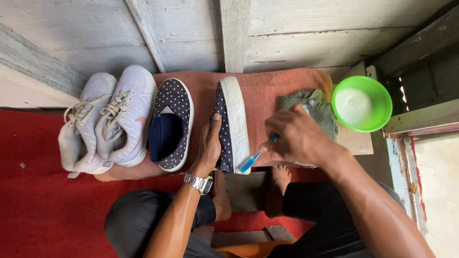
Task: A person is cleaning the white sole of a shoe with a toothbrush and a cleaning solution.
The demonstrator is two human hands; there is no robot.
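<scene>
At frame centre, the left hand (209,145) clasped 1 dotted navy shoe (231,125) on its side while the right hand (297,134) pinched a blue toothbrush (254,159) against its white sole, scrubbing apparently underway, with 3 shoes untouched at left.

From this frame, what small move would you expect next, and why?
Probably a short brush stroke along the white sole edge. The left hand holds the polka-dot shoe on its side, and the right hand already has the blue toothbrush with its head at that sole.
</scene>
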